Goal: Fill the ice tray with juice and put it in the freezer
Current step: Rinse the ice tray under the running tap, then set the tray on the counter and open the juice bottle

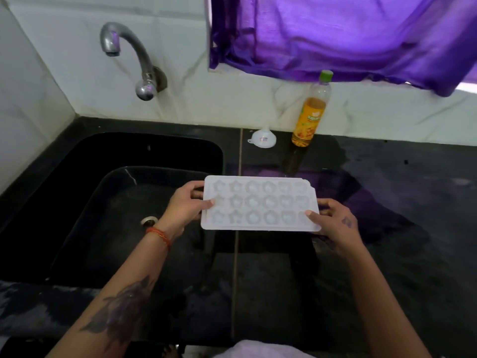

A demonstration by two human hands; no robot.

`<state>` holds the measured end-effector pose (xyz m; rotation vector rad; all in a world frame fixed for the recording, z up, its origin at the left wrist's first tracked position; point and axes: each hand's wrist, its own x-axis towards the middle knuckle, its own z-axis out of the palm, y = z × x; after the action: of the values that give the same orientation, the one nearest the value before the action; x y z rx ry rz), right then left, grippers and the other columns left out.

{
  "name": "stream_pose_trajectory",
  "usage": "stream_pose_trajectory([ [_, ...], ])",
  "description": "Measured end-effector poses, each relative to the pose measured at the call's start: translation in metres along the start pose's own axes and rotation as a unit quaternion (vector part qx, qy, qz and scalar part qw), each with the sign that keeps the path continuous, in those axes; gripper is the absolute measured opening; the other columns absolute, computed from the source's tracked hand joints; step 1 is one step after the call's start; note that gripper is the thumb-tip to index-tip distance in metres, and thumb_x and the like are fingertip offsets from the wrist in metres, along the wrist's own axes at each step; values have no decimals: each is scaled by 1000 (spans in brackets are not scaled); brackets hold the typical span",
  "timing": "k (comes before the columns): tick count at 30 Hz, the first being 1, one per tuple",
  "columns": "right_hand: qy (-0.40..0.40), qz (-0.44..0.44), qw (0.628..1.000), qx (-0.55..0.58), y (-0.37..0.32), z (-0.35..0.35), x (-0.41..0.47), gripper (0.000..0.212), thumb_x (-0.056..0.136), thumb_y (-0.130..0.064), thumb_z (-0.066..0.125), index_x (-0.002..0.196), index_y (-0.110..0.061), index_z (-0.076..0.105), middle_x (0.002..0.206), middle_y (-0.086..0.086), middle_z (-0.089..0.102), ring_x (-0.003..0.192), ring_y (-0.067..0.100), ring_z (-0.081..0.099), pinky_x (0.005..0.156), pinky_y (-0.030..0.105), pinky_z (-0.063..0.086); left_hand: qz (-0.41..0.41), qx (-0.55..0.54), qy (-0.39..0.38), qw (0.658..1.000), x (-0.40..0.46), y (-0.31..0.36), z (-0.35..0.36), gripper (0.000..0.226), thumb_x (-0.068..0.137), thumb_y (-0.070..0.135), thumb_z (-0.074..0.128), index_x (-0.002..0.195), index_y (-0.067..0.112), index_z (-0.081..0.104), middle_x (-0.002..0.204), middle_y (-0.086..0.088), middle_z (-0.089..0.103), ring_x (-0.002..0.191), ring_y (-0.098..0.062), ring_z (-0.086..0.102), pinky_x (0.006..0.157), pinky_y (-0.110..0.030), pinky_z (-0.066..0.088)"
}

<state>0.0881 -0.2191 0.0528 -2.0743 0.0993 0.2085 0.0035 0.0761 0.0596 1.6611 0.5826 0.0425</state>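
Holding the ice tray (259,204) level between both hands, the person has it just above the counter (387,228), its left end reaching over the edge of the sink (77,202). The left hand (184,209) pinches the tray's short left end, thumb on top and fingers underneath; the right hand (335,220) grips the short right end the same way. The tray looks like thin, pale, translucent plastic with three rows of shaped pockets, all seemingly empty, so it should be light and a little bendy now. Once filled it would likely sag or slosh if held at one end only, so taking it at both short ends, as here, or supporting it from beneath, seems the safest hold.

Beyond the hands, against the back wall, stands the juice bottle (311,112), capped green and partly full of orange liquid. Just to its left lies a small white funnel (262,137). Farther left, above the sink, a tap (129,55) juts from the wall, and a purple curtain (335,34) hangs above the bottle.
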Motion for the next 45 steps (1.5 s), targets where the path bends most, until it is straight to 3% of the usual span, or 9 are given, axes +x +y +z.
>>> stream_pose_trajectory([
  [6,18,68,997,-15,57,-47,10,34,75,-19,75,108,-16,66,78,-6,64,75,12,62,76,44,58,-36,14,-52,998,-6,-10,69,45,79,-4,68,116,18,54,95,-7,64,86,-16,66,52,-23,55],
  [14,-30,100,994,-30,85,-70,8,33,79,-22,73,109,-12,66,85,4,68,81,21,65,69,39,59,-67,127,-28,989,-10,-25,99,41,79,10,72,117,13,57,97,-1,66,83,-13,63,59,-26,53],
  [17,-61,97,985,-129,79,-79,14,36,79,-36,71,109,-17,65,87,-3,67,77,19,65,72,37,58,18,355,49,933,-5,-15,100,41,82,30,69,120,18,58,118,-5,60,98,-22,62,77,-28,46],
  [20,-28,78,967,-241,59,-88,30,45,78,-48,67,115,-23,62,108,1,68,93,23,64,81,33,51,123,380,57,915,11,7,113,44,86,33,64,126,18,55,125,-5,54,104,-24,60,86,-33,49],
  [23,-31,33,972,-229,29,-88,53,45,78,-50,66,115,-25,62,109,0,68,93,20,61,76,28,44,187,384,4,904,37,26,137,42,89,33,60,127,18,54,130,-3,52,113,-22,55,95,-35,47],
  [28,-66,-39,978,-192,-25,-69,117,53,79,-46,67,124,-22,56,109,2,67,106,19,59,92,32,46,176,495,-163,835,94,41,176,62,94,42,48,147,17,26,157,-5,20,145,-28,15,117,-46,19],
  [33,-44,-60,987,-142,-66,-32,195,81,77,-41,72,142,-18,31,140,15,46,128,30,45,103,41,40,114,585,-224,771,135,23,192,87,88,64,39,150,23,-6,158,-1,-18,144,-31,-20,114,-54,-10],
  [39,37,-60,997,-34,-95,9,268,111,67,-40,80,147,-21,6,146,14,35,134,32,36,108,47,35,131,591,-218,765,154,-5,197,92,83,74,30,147,28,-19,153,4,-32,136,-28,-36,99,-48,-30],
  [45,119,-69,990,-14,-93,29,288,80,70,-40,76,131,-14,30,127,15,52,116,35,50,94,41,43,144,591,-210,765,157,-13,199,92,83,75,28,147,27,-19,153,3,-32,136,-29,-37,100,-49,-31],
])
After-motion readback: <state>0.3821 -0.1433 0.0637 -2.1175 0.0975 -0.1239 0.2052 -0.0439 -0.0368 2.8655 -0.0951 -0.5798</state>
